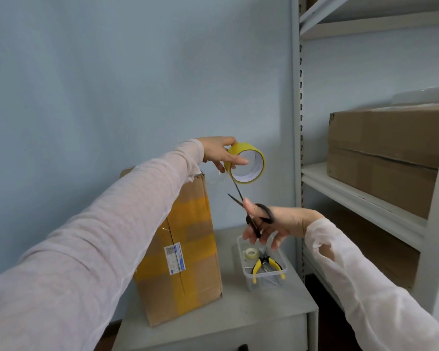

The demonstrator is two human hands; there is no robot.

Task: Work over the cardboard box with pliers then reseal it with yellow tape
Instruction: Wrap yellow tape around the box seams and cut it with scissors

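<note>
L sleeve (117, 224) over cardboard box (188, 262)'s left; yellow tape (254, 168) strip near scissors (256, 228) faint

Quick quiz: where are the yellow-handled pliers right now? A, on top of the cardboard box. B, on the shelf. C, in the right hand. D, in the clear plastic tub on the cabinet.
D: the pliers lie in the clear tub on the cabinet, while the right hand holds black scissors.

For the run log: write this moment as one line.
left hand: holds yellow tape roll | right hand: holds scissors | pliers: in clear tub
</note>
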